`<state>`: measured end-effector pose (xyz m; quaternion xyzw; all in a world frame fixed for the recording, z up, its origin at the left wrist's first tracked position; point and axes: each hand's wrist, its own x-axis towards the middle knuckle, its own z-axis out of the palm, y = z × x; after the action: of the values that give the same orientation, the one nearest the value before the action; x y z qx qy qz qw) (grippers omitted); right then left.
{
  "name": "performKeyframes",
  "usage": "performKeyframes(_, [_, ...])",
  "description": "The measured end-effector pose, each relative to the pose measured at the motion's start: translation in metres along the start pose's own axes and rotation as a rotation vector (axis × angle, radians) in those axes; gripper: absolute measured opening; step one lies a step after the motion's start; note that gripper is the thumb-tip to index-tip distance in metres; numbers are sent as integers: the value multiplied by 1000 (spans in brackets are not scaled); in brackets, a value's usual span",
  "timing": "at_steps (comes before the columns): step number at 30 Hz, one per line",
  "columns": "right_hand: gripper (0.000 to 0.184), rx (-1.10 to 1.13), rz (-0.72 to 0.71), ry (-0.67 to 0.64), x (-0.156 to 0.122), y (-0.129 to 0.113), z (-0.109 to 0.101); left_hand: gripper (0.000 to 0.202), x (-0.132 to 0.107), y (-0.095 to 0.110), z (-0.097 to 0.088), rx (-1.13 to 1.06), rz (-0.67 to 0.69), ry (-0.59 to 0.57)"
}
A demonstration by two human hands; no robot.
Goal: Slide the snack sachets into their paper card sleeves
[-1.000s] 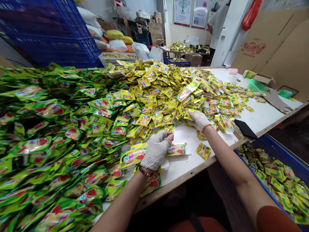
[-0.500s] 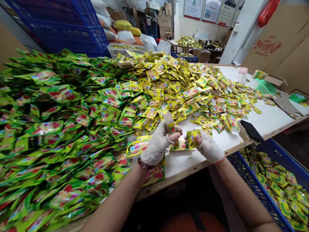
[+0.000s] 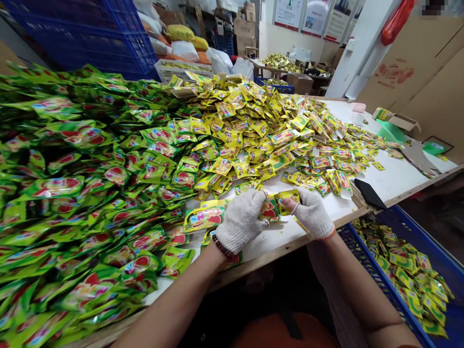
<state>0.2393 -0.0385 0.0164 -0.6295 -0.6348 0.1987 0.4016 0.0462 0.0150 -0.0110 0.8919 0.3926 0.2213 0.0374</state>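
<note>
My left hand [image 3: 241, 218], in a white fingerless knit glove, is closed, back upward, around a small printed carton [image 3: 271, 209]. Only the carton's right part shows, green with red fruit; my fingers hide the rest. My right hand [image 3: 312, 212], in the same kind of glove, pinches a yellow sachet [image 3: 289, 199] between thumb and fingers, at the carton's right end. Whether the sachet is partly inside the carton I cannot tell. A yellow-green printed carton [image 3: 203, 217] lies flat on the white table [image 3: 277, 240], left of my left hand.
Green watermelon-print packets [image 3: 90, 188] are heaped across the left. Beyond my hands rises a pile of yellow sachets [image 3: 250, 116]. A black phone-like slab [image 3: 369, 193] lies at the table edge. A blue crate [image 3: 440, 261] with yellow packs stands below right; stacked blue crates [image 3: 83, 38] stand behind.
My left hand has turned over, back now upward, and the carton it held upright has tipped down. My right hand keeps the sachet, now close against the carton.
</note>
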Motion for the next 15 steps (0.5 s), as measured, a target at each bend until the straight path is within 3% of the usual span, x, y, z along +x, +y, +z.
performKeyframes(2, [25,-2,-8,-67,1,0,-1,48,1,2,0,-1,17,-3])
performKeyframes(7, [23,-125,-82,-31,0,-1,3,45,1,3,1,37,7,34])
performKeyframes(11, [19,-284,-126,-163,0,5,-4,42,2,1,-1,142,17,20])
performKeyframes(15, [10,-309,-91,-179,1,3,-5,42,2,5,-2,150,71,-26])
